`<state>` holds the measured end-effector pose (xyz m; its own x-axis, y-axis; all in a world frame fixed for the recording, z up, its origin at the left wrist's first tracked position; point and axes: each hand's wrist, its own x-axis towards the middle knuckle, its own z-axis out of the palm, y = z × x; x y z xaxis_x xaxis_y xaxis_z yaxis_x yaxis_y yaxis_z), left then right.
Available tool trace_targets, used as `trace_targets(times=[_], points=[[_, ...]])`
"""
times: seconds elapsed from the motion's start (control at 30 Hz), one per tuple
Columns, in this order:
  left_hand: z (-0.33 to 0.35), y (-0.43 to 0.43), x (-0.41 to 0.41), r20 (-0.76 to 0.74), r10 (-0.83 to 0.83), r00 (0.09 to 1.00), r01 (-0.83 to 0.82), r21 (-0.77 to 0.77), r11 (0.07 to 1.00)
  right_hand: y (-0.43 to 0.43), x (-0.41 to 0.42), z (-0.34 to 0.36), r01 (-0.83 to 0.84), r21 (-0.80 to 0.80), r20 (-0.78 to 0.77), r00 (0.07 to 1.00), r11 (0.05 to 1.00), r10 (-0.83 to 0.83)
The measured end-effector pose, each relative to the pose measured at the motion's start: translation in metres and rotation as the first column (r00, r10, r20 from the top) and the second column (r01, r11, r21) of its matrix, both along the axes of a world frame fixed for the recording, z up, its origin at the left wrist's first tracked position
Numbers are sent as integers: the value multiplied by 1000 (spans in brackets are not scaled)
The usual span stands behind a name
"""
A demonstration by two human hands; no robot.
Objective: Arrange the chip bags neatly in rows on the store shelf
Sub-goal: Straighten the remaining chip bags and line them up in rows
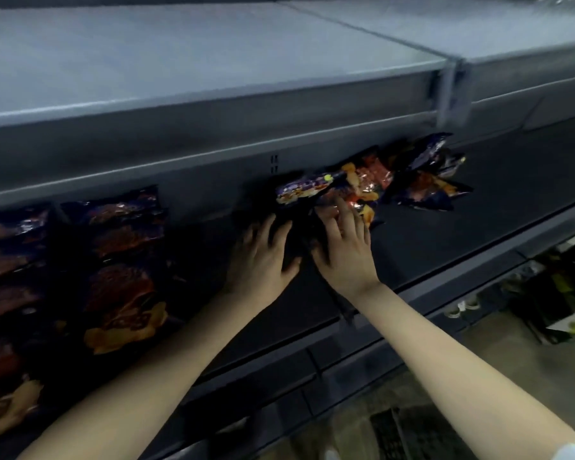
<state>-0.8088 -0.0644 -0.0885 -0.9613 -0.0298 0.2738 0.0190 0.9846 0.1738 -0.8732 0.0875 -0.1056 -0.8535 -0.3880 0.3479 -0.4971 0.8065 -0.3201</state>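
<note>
Both hands reach into a dark store shelf under a pale grey upper shelf. The left hand lies palm down on the shelf floor, its fingers straight and spread apart, clamped on nothing that shows. A dark shape lies under and between the two hands, but the shadow is too deep to tell what it is.

The right hand sits just beside the left, also palm down. Its fingers are stretched forward and slightly apart, and the tips touch the near edge of a loose heap of chip bags. That heap lies toward the back of the shelf, with blue and orange bags crumpled and overlapping at different angles.

To the left, well apart from the heap, more chip bags lie flat in two rows running front to back: one row nearer the hands and another row at the picture's left edge.
</note>
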Motion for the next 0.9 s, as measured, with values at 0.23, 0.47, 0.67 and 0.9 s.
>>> trace_targets(times=[0.23,0.47,0.67,0.9], points=[[-25,68,-87,410,94,907,-414,832,369,85,-42,-17,-54,161,170,985,986,26],[-47,92,-113,405,305,862,-422,906,-10,102,-64,-37,-281,207,308,928,937,210],[-36,97,-106,296,314,902,-311,950,0,108,-72,-42,-346,2,215,917,938,337],[-4,49,-58,276,119,954,-295,937,186,86,-84,-8,-352,-569,15,899,743,437]])
